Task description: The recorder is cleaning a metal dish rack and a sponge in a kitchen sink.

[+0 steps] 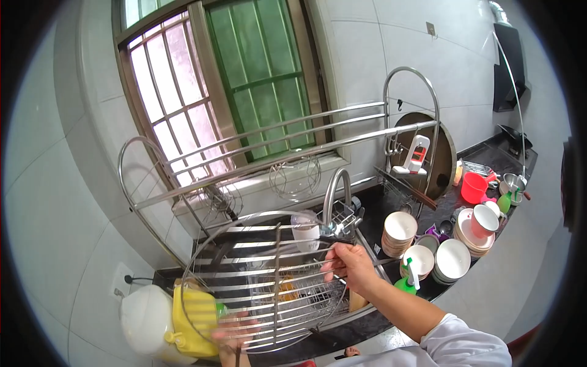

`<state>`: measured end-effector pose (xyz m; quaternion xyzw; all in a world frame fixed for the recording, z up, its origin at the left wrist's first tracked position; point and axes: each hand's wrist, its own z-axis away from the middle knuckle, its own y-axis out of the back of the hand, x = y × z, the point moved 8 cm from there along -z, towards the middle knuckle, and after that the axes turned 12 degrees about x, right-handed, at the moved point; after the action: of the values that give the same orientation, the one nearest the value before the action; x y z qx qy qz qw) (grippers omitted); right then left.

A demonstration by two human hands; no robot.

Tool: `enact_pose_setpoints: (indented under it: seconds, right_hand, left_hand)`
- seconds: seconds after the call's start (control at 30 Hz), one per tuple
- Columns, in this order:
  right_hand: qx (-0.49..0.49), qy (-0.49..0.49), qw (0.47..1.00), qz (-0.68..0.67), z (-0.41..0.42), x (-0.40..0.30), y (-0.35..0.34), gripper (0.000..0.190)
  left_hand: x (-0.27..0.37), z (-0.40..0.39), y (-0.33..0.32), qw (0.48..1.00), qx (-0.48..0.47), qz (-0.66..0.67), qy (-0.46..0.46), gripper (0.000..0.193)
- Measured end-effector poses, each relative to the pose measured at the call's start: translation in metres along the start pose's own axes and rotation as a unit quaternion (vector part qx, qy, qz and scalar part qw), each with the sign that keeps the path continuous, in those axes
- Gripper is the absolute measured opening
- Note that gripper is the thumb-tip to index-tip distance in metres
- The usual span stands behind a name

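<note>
A round metal rack [276,293] of parallel bars is held tilted over the sink, partly blurred. My right hand [352,267] grips its right side, fingers curled around the bars. Behind the bars at the lower left is my left hand [235,328], blurred, its fingers spread against or close to the rack; whether it grips cannot be made out. Through the bars I see the wire dish basket [316,293] in the sink and an orange item [288,290]. A white cup [306,236] stands behind the rack, near the curved faucet [334,192].
A steel over-sink shelf frame [284,158] spans the back. Stacked bowls [400,231], a green spray bottle [407,284] and a red dipper [474,187] crowd the right counter. A large round lid [442,156] leans there. A yellow jug [195,321] and white container [146,321] stand left.
</note>
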<state>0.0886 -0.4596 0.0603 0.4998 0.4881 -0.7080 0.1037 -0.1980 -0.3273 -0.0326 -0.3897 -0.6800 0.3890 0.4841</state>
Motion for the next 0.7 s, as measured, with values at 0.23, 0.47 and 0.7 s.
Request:
enact_pose_setpoints:
  seconds: [0.23, 0.47, 0.7]
  right_hand:
    - [-0.082, 0.043, 0.996, 0.008, -0.011, -0.042, -0.061, 0.012]
    - [-0.207, 0.078, 0.974, 0.048, -0.041, -0.031, -0.105, 0.017]
    - [-0.327, 0.105, 0.939, 0.032, -0.037, -0.032, -0.151, 0.026]
  left_hand:
    - [0.029, 0.059, -0.015, 0.765, 0.145, -0.375, -0.503, 0.042]
    - [0.054, 0.078, -0.015, 0.617, 0.132, -0.520, -0.576, 0.033]
    - [0.063, 0.087, -0.007, 0.735, 0.245, -0.366, -0.515, 0.051]
